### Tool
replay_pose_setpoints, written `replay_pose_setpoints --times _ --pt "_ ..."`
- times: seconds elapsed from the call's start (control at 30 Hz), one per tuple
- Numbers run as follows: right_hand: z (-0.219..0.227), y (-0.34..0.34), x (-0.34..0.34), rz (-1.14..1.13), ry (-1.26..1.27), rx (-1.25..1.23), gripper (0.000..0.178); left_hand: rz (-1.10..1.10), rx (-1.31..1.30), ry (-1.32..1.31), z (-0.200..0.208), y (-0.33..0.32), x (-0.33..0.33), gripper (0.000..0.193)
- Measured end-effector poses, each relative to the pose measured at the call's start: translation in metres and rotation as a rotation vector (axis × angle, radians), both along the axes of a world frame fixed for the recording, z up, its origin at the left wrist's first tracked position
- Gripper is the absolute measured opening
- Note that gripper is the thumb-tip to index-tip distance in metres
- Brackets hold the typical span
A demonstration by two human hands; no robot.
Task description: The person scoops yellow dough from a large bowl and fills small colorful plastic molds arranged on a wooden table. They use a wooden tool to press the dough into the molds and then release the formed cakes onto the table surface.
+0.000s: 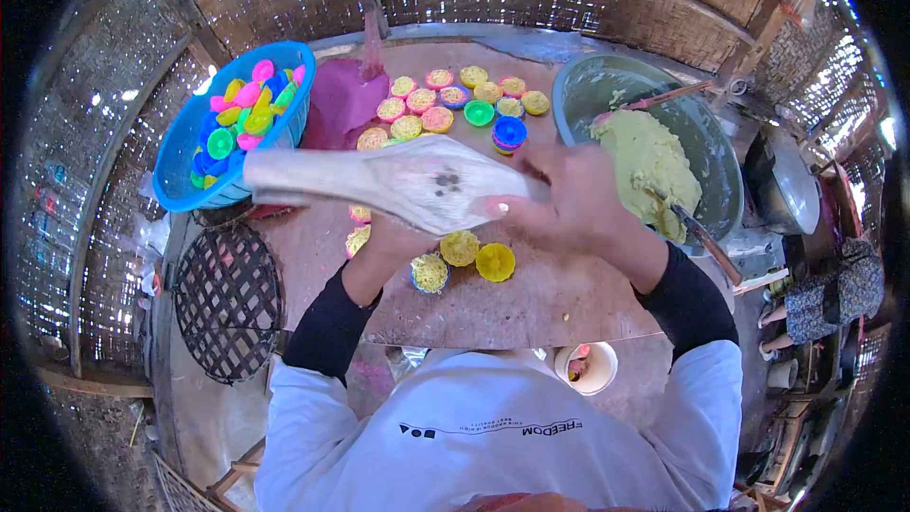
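Above the middle of the table I hold a pale wooden press [417, 178], with a long handle on its left and several dark holes in its broad middle. My right hand [580, 192] is closed around its right end. My left hand [393, 239] is beneath the press, its fingers hidden behind the wood. Close to my left hand sit a yellow scalloped mould [495, 263] and two moulds with crumbly yellow strands, one blue-edged [429, 273]. Beyond the press are several more filled moulds [437, 119], an unfilled green mould [479, 113] and a blue mould [509, 134].
At left a blue basket [163, 163] holds colourful moulds, above a black lattice tray [227, 303]. Magenta sheeting [339, 106] lies beside it. At right stands a large green basin [725, 161] with pale dough [654, 166] and wooden-handled tools. Below the table edge is a white bucket [599, 372].
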State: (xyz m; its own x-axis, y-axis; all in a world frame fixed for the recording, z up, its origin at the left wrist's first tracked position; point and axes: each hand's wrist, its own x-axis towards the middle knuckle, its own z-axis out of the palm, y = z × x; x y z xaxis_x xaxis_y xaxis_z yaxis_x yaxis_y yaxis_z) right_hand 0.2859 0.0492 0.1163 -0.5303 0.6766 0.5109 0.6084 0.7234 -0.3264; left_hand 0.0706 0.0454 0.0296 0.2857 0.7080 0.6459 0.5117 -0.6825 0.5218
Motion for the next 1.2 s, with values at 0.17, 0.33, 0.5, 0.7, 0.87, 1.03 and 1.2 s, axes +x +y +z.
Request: replay_pose_setpoints --times 0.17,0.33,0.5,0.7,0.87,1.03,1.2 --pt "0.016 0.056 0.010 0.191 0.315 0.503 0.045 -0.211 -0.339 0.059 0.066 -0.024 0.045 0.048" --pt "0.032 0.055 -0.036 0.197 0.963 -0.516 0.033 -0.036 0.030 0.596 0.084 -0.006 0.024 0.038" --pt "0.051 -0.010 -0.040 0.170 0.624 -0.285 0.036 0.053 0.129 1.018 0.098 -0.029 -0.008 0.051" --pt "0.049 -0.077 0.003 0.084 0.142 -0.023 0.033 -0.411 -0.384 0.580 0.088 -0.036 -0.022 0.044" --pt "0.088 -0.057 0.072 0.374 1.285 0.108 0.011 -0.552 -0.497 0.099 0.032 -0.033 -0.019 0.051" --pt "0.028 0.017 0.072 -0.017 1.765 0.115 0.016 -0.384 -0.279 -0.183 0.032 -0.036 0.036 0.049" --pt "-0.023 0.006 0.086 -0.046 0.948 -0.334 0.032 -0.168 0.078 -0.373 0.071 -0.013 0.036 0.048"
